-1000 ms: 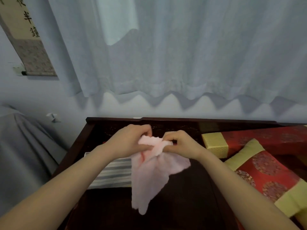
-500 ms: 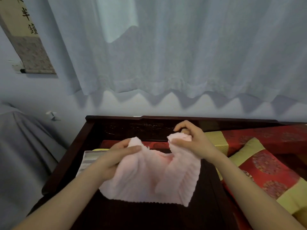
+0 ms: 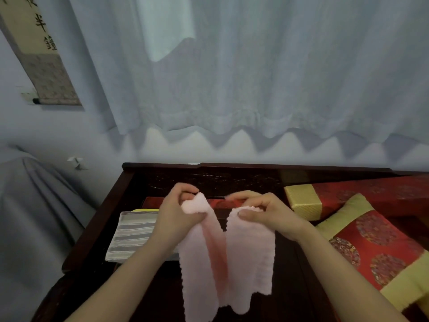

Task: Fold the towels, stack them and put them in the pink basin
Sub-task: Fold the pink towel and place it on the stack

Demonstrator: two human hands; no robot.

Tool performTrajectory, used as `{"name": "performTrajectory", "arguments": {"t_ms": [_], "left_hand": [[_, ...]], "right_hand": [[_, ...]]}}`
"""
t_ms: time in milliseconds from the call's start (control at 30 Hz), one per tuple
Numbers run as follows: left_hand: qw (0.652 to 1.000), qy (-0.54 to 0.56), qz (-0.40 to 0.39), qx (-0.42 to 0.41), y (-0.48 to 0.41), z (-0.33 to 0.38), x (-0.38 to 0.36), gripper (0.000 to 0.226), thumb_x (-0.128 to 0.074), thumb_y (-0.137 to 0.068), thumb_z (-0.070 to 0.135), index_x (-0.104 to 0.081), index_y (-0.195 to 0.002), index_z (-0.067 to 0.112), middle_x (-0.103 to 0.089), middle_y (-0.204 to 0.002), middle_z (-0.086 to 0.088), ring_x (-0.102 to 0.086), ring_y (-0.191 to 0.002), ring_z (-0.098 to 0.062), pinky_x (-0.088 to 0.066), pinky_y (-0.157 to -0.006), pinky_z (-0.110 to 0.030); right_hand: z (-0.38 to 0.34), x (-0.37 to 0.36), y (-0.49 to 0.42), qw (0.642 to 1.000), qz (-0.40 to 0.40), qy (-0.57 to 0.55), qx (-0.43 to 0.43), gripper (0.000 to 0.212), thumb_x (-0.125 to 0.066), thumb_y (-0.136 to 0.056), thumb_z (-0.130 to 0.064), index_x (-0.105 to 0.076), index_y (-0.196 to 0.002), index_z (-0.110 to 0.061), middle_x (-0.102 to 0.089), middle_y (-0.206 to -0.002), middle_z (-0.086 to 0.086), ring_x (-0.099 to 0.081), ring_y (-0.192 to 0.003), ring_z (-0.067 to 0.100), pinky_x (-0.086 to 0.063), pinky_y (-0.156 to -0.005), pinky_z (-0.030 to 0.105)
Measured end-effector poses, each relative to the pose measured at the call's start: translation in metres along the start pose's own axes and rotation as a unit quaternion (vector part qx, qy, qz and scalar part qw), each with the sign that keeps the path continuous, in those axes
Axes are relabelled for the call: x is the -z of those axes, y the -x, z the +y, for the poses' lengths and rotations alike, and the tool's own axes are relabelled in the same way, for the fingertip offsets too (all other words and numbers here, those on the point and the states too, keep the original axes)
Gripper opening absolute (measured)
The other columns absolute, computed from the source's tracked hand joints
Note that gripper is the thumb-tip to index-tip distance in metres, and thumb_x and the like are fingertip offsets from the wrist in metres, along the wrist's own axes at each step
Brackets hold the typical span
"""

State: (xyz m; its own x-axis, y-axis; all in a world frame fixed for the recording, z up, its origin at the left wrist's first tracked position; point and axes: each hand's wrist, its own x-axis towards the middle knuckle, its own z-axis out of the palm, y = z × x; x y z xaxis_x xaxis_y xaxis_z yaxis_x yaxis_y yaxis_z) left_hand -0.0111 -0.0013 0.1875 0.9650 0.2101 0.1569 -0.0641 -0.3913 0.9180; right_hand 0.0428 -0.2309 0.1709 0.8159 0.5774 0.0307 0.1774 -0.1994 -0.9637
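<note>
A pale pink towel (image 3: 246,259) hangs in the air over the dark wooden table (image 3: 97,233). My left hand (image 3: 176,214) pinches its upper left corner and my right hand (image 3: 267,214) pinches its upper right corner. The cloth droops in two lobes with a deep crease down the middle. A folded grey-and-white striped towel (image 3: 132,235) lies flat on the table to the left, partly hidden behind my left forearm. No pink basin is in view.
Red-and-yellow patterned cushions (image 3: 376,247) lie at the right. A red cushion edge (image 3: 220,202) shows behind the hands. A white curtain (image 3: 255,77) hangs beyond the table's back rail. A grey draped cloth (image 3: 27,205) stands left.
The hands first held the towel bunched together, then spread it wide; now they have drawn closer, holding the top corners, and the towel hangs lower with a centre crease.
</note>
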Motion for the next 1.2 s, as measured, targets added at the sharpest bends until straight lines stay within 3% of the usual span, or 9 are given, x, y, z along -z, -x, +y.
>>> {"name": "performTrajectory", "arguments": {"t_ms": [100, 233, 333, 467, 733, 833, 900, 967, 1200], "left_hand": [[0.994, 0.081, -0.070, -0.007, 0.019, 0.000, -0.010, 0.049, -0.084, -0.058, -0.002, -0.060, -0.096, 0.018, -0.066, -0.090, -0.002, -0.060, -0.081, 0.002, -0.045, -0.066, -0.010], [0.992, 0.079, -0.099, 0.010, 0.026, -0.005, -0.010, 0.056, -0.085, -0.059, 0.000, -0.062, -0.104, 0.023, -0.066, -0.099, 0.002, -0.062, -0.091, -0.002, -0.051, -0.069, -0.018], [0.962, 0.151, -0.119, 0.192, 0.026, -0.016, -0.003, 0.045, -0.081, -0.070, 0.025, -0.064, -0.112, 0.024, -0.069, -0.106, 0.000, -0.067, -0.096, -0.019, -0.056, -0.070, -0.033], [0.888, 0.231, -0.205, 0.340, 0.028, -0.030, 0.000, 0.047, -0.063, -0.078, 0.048, -0.074, -0.101, 0.008, -0.073, -0.097, -0.012, -0.067, -0.088, -0.025, -0.054, -0.078, -0.037], [0.928, 0.254, -0.087, 0.260, 0.004, -0.018, -0.010, 0.019, -0.061, -0.090, 0.010, -0.065, -0.108, 0.006, -0.069, -0.081, -0.007, -0.064, -0.053, -0.009, -0.049, -0.046, -0.019], [0.947, 0.220, -0.072, 0.223, 0.000, -0.018, -0.017, 0.017, -0.061, -0.090, 0.009, -0.069, -0.105, 0.008, -0.073, -0.083, -0.002, -0.066, -0.061, -0.006, -0.052, -0.051, -0.019], [0.951, 0.221, -0.077, 0.203, 0.000, -0.018, -0.021, 0.016, -0.061, -0.090, 0.010, -0.070, -0.103, 0.010, -0.074, -0.082, 0.000, -0.068, -0.067, -0.007, -0.053, -0.056, -0.019], [0.950, 0.231, -0.105, 0.184, 0.004, -0.017, -0.025, 0.016, -0.060, -0.090, 0.011, -0.071, -0.103, 0.010, -0.075, -0.085, -0.003, -0.069, -0.073, -0.011, -0.054, -0.061, -0.021], [0.971, 0.149, -0.145, 0.115, 0.012, -0.017, -0.032, 0.023, -0.056, -0.091, 0.003, -0.074, -0.097, 0.015, -0.072, -0.084, -0.017, -0.063, -0.079, -0.026, -0.055, -0.080, -0.046]], "right_hand": [[-0.001, -0.011, -0.002, 0.996, -0.082, 0.022, 0.007, 0.011, -0.070, -0.083, -0.011, -0.077, -0.082, -0.020, -0.052, -0.139, -0.009, -0.049, -0.128, 0.006, -0.042, -0.104, 0.031], [0.007, -0.024, -0.003, 0.995, -0.090, 0.043, -0.017, 0.014, -0.071, -0.084, -0.016, -0.076, -0.095, -0.011, -0.066, -0.104, 0.006, -0.063, -0.097, 0.018, -0.051, -0.089, 0.032], [0.010, -0.024, -0.001, 0.997, -0.051, 0.052, -0.013, 0.015, -0.072, -0.083, -0.019, -0.075, -0.092, -0.007, -0.058, -0.081, -0.001, -0.055, -0.077, 0.010, -0.045, -0.075, 0.024], [0.010, -0.018, 0.001, 0.998, -0.042, 0.038, -0.003, 0.013, -0.071, -0.084, -0.020, -0.076, -0.090, -0.010, -0.064, -0.088, 0.006, -0.060, -0.083, 0.015, -0.047, -0.077, 0.026], [0.017, -0.013, -0.005, 0.994, 0.044, 0.099, 0.025, 0.011, -0.074, -0.080, -0.017, -0.078, -0.089, -0.020, -0.062, -0.102, -0.008, -0.060, -0.095, 0.007, -0.049, -0.081, 0.024], [0.004, -0.007, -0.001, 0.990, 0.070, 0.113, 0.055, 0.016, -0.070, -0.081, -0.012, -0.077, -0.090, -0.023, -0.069, -0.093, -0.005, -0.066, -0.085, 0.013, -0.052, -0.074, 0.027], [-0.016, -0.003, 0.006, 0.996, -0.026, 0.075, 0.041, 0.019, -0.068, -0.082, -0.002, -0.076, -0.093, -0.016, -0.074, -0.092, 0.003, -0.069, -0.087, 0.022, -0.056, -0.078, 0.036], [-0.031, -0.004, 0.010, 0.993, -0.109, 0.013, 0.035, 0.021, -0.067, -0.082, 0.004, -0.073, -0.094, -0.011, -0.074, -0.093, 0.004, -0.070, -0.087, 0.021, -0.055, -0.078, 0.031], [-0.034, -0.014, -0.005, 0.998, 0.040, 0.037, 0.033, 0.038, -0.074, -0.080, -0.010, -0.065, -0.116, -0.018, -0.070, -0.070, -0.003, -0.064, -0.066, 0.005, -0.046, -0.065, 0.014]]}}
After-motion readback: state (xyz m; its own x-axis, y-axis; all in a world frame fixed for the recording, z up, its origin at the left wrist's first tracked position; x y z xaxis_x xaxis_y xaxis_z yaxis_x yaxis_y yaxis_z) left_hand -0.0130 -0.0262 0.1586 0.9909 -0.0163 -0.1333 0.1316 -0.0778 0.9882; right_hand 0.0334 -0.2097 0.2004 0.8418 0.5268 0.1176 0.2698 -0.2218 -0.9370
